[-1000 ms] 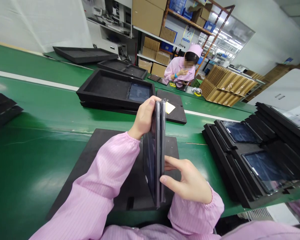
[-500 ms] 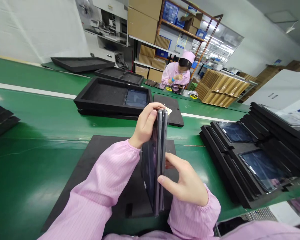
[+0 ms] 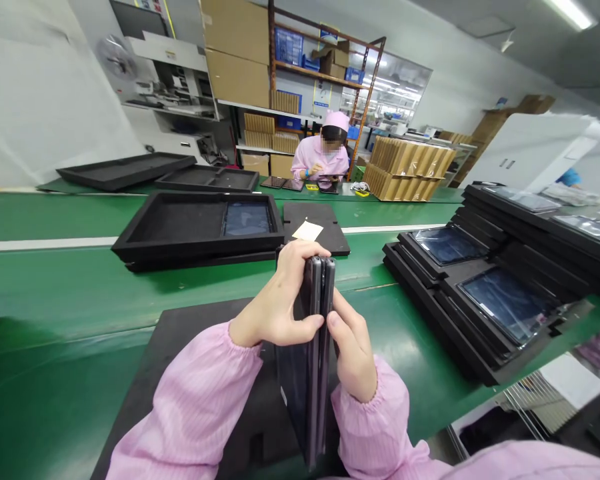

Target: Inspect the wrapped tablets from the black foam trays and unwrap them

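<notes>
From my remote station I read the green work surface [image 3: 70,293] left to right. At the left, a black foam tray [image 3: 205,255] carries one tablet [image 3: 247,219] in its right compartment. Nearer me lies a flat dark board [image 3: 180,353]. My left hand [image 3: 283,303] grasps a pair of tablets [image 3: 313,387] near the top: fingers bent over the upper edge, thumb laid across the near edge, gap only as wide as the pair. The pair stands on edge, face to face, above the board; I cannot tell whether its lower end makes contact. Beyond it, a yellow note [image 3: 307,231] rests on a black panel [image 3: 330,233]. My right hand [image 3: 353,343] closes on the pair from the right, thumb tip at the near edge, fingers against the outer face, partly hidden. Farther right, stacked foam trays [image 3: 430,320] hold further tablets [image 3: 505,303].
</notes>
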A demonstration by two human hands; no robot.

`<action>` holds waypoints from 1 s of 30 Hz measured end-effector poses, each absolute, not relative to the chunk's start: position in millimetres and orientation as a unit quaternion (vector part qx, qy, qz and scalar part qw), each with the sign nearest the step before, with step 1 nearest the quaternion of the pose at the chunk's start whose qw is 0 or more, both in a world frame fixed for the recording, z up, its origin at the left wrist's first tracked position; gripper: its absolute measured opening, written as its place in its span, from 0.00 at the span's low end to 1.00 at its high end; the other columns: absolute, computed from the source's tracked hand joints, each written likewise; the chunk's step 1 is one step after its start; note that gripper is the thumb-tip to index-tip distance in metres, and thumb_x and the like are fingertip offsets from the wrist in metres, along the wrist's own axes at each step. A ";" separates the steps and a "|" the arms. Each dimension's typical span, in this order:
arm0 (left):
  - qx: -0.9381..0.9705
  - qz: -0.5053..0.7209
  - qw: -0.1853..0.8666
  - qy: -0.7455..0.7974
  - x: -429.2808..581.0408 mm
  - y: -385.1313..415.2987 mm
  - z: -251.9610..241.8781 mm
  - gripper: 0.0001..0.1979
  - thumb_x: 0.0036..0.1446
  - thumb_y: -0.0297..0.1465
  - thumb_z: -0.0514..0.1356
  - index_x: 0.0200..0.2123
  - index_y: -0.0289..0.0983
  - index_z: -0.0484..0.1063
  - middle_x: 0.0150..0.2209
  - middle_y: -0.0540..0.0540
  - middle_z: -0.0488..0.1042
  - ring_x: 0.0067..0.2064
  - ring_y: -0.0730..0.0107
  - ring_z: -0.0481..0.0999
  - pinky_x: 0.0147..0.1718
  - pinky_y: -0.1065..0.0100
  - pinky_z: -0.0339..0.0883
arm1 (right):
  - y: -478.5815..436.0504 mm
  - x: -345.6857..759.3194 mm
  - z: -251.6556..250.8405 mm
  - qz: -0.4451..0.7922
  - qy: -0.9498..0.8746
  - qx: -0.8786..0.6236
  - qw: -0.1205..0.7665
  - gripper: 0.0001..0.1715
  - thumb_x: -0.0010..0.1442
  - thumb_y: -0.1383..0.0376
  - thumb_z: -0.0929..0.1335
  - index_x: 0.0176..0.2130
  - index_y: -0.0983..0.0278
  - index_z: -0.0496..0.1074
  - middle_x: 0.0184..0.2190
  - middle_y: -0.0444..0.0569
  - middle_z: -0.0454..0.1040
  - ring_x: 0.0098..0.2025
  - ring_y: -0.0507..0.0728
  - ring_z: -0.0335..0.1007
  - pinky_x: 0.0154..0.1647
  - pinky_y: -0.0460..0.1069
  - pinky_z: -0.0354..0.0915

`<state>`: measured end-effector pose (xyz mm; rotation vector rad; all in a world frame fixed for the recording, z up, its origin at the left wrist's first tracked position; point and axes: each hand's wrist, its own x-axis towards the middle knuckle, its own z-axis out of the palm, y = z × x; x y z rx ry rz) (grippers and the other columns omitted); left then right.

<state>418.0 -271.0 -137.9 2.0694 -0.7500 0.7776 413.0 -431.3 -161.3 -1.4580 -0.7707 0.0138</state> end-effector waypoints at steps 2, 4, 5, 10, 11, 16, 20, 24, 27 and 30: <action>0.808 0.301 0.405 -0.303 417.1 -271.4 -138.2 0.28 0.55 0.45 0.56 0.56 0.43 0.54 0.51 0.40 0.61 0.55 0.46 0.64 0.53 0.45 0.63 | -431.9 412.3 -160.3 0.006 -0.347 -0.639 0.686 0.30 0.70 0.50 0.61 0.64 0.59 0.68 0.61 0.51 0.72 0.64 0.65 0.66 0.67 0.61 0.61; 0.809 0.289 0.413 -0.303 415.7 -272.3 -138.0 0.27 0.56 0.45 0.55 0.56 0.44 0.53 0.51 0.40 0.61 0.54 0.46 0.64 0.51 0.47 0.64 | -432.2 411.9 -158.8 0.000 -0.349 -0.625 0.698 0.28 0.69 0.53 0.63 0.63 0.58 0.69 0.60 0.50 0.73 0.63 0.65 0.67 0.66 0.60 0.62; 0.812 0.283 0.413 -0.301 414.9 -273.1 -137.7 0.27 0.57 0.45 0.55 0.56 0.44 0.53 0.51 0.39 0.61 0.54 0.46 0.64 0.50 0.47 0.64 | -432.1 411.6 -157.9 -0.003 -0.345 -0.618 0.706 0.27 0.68 0.54 0.63 0.62 0.58 0.70 0.59 0.50 0.74 0.62 0.65 0.68 0.65 0.60 0.64; 0.812 0.291 0.413 -0.291 412.7 -277.7 -138.3 0.27 0.60 0.53 0.49 0.55 0.44 0.55 0.50 0.40 0.62 0.52 0.47 0.66 0.50 0.47 0.64 | -430.5 409.3 -154.3 -0.041 -0.304 -0.621 0.721 0.24 0.65 0.56 0.65 0.57 0.60 0.76 0.53 0.51 0.79 0.56 0.66 0.74 0.58 0.61 0.71; 0.811 0.296 0.414 -0.287 412.8 -278.5 -138.7 0.27 0.61 0.55 0.48 0.54 0.44 0.55 0.49 0.40 0.63 0.51 0.48 0.66 0.49 0.48 0.64 | -430.2 409.0 -154.0 -0.044 -0.302 -0.624 0.720 0.24 0.65 0.56 0.65 0.56 0.60 0.76 0.52 0.51 0.79 0.56 0.66 0.75 0.58 0.61 0.71; 0.805 0.311 0.416 -0.287 410.6 -286.8 -139.0 0.26 0.61 0.56 0.47 0.52 0.44 0.57 0.47 0.41 0.64 0.48 0.50 0.68 0.47 0.49 0.65 | -430.0 409.5 -153.7 -0.053 -0.282 -0.607 0.741 0.22 0.62 0.53 0.67 0.49 0.61 0.79 0.48 0.52 0.82 0.50 0.66 0.78 0.50 0.58 0.76; 0.784 0.344 0.429 -0.286 406.4 -297.8 -139.5 0.20 0.64 0.51 0.46 0.48 0.43 0.61 0.43 0.43 0.67 0.46 0.53 0.69 0.45 0.51 0.64 | -433.1 408.2 -153.6 -0.091 -0.263 -0.575 0.769 0.18 0.59 0.50 0.70 0.39 0.62 0.78 0.49 0.54 0.81 0.45 0.63 0.80 0.44 0.54 0.76; 0.770 0.362 0.442 -0.285 401.9 -301.1 -139.9 0.16 0.65 0.47 0.47 0.46 0.44 0.63 0.42 0.44 0.68 0.44 0.55 0.69 0.43 0.52 0.65 | -434.4 402.8 -156.8 -0.091 -0.277 -0.549 0.784 0.14 0.61 0.54 0.72 0.40 0.61 0.78 0.50 0.54 0.80 0.46 0.62 0.80 0.43 0.52 0.77; 0.756 0.375 0.448 -0.295 396.3 -300.3 -139.3 0.16 0.65 0.47 0.48 0.45 0.44 0.63 0.42 0.44 0.68 0.43 0.56 0.69 0.42 0.54 0.65 | -431.7 395.1 -160.1 -0.086 -0.296 -0.534 0.788 0.14 0.61 0.54 0.72 0.43 0.59 0.77 0.49 0.53 0.81 0.46 0.62 0.80 0.41 0.50 0.76; 0.747 0.388 0.443 -0.308 390.8 -300.2 -139.5 0.15 0.66 0.47 0.48 0.45 0.44 0.63 0.40 0.46 0.68 0.43 0.57 0.69 0.43 0.55 0.65 | -428.9 384.6 -159.9 -0.101 -0.303 -0.546 0.775 0.16 0.63 0.52 0.71 0.45 0.59 0.76 0.50 0.53 0.80 0.48 0.62 0.79 0.41 0.50 0.76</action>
